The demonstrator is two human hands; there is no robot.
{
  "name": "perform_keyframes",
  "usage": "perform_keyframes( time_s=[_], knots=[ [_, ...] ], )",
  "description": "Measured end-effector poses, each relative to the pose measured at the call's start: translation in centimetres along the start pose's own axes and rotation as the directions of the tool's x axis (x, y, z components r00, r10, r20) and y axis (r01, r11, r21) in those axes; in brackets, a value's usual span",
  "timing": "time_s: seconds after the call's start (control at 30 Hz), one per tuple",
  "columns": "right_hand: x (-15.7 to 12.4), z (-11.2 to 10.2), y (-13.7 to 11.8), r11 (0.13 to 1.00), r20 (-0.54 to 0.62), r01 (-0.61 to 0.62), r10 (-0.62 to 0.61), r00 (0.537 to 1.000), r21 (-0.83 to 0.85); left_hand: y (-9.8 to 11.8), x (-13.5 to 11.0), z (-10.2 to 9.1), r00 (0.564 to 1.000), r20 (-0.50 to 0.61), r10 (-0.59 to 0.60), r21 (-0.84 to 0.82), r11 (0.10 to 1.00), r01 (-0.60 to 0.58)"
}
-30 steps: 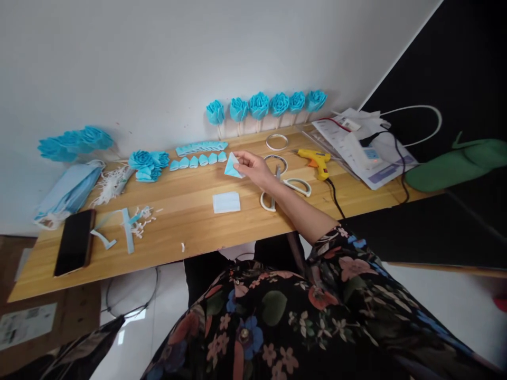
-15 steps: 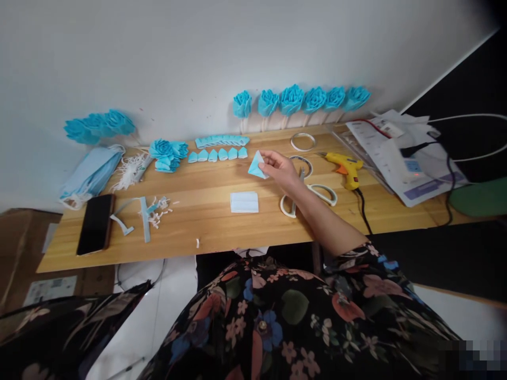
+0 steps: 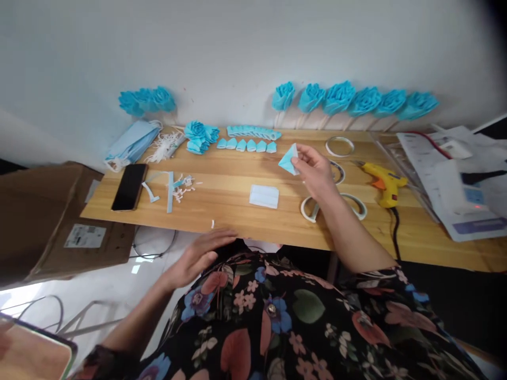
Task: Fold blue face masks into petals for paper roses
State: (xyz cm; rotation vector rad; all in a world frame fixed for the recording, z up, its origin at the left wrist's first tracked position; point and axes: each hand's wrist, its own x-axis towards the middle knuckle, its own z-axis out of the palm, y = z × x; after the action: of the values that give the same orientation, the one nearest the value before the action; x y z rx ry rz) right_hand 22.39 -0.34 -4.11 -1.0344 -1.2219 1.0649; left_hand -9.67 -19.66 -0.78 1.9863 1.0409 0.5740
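Observation:
My right hand pinches a folded blue-and-white triangle of mask fabric above the tabletop. On the table below it lies a stack of pale rectangular fabric pieces. Scissors with white handles lie partly hidden under my right forearm. My left hand is at the table's front edge, fingers stretched out and holding nothing. Behind, a row of small folded blue petals sits before a longer strip of overlapping folded pieces.
Blue fabric roses on sticks lean against the wall. A yellow glue gun and tape rolls lie at right. Leftward are a phone, masks, fabric scraps and more roses. A cardboard box stands beside the table.
My left hand has come into view at the table's front edge. The view has swung left, so things appear farther right. My right hand still holds the folded triangle.

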Motion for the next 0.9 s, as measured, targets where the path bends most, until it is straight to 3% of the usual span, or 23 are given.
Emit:
perform_keyframes(
  time_s=[0.1,0.2,0.27,0.33,0.37,0.43,0.53,0.63,0.7,0.8,0.9],
  knots=[
    [0.0,0.1,0.2,1.000,0.004,-0.026,0.026,1.000,-0.002,-2.0,0.0,2.3,0.990,-0.052,0.129,0.017,0.992,-0.129],
    [0.2,-0.1,0.5,0.999,-0.009,-0.029,0.029,1.000,-0.019,-4.4,0.3,2.3,0.990,-0.102,0.095,0.160,0.984,-0.078],
    [0.4,-0.4,0.8,0.999,-0.026,-0.020,0.019,0.999,-0.028,-5.9,0.1,0.4,0.983,-0.186,-0.006,0.251,0.967,0.053],
    [0.6,-0.6,1.0,1.000,-0.040,-0.009,0.008,0.999,-0.028,-6.9,-0.2,-2.3,0.928,-0.355,-0.112,0.311,0.922,0.230],
    [0.6,-0.7,1.1,1.000,-0.043,-0.004,0.003,0.999,-0.029,-7.2,-0.2,-3.6,0.892,-0.431,-0.135,0.325,0.899,0.293],
    [0.6,-0.7,1.1,0.999,-0.038,-0.001,0.000,0.999,-0.032,-7.3,0.2,-5.4,0.857,-0.510,-0.072,0.368,0.883,0.293],
    [0.4,-0.5,1.1,0.999,-0.030,-0.015,0.014,0.999,-0.028,-6.9,2.4,-5.6,0.895,-0.441,0.064,0.503,0.844,0.187],
    [0.4,-0.5,1.0,0.999,-0.051,-0.045,0.046,0.998,0.010,-6.7,5.7,-3.9,0.964,-0.263,0.046,0.635,0.760,0.138],
    [0.5,-0.5,0.9,0.997,-0.070,-0.064,0.066,0.995,0.031,-7.0,7.2,-3.0,0.978,-0.207,0.004,0.681,0.718,0.141],
    [0.6,-0.8,0.8,0.996,-0.094,-0.082,0.086,0.992,0.045,-7.6,7.2,-3.3,0.963,-0.264,-0.047,0.701,0.677,0.225],
    [0.7,-0.9,0.9,0.992,-0.115,-0.105,0.112,0.987,0.071,-8.3,4.8,-5.2,0.918,-0.391,-0.067,0.687,0.643,0.340]
  ],
)
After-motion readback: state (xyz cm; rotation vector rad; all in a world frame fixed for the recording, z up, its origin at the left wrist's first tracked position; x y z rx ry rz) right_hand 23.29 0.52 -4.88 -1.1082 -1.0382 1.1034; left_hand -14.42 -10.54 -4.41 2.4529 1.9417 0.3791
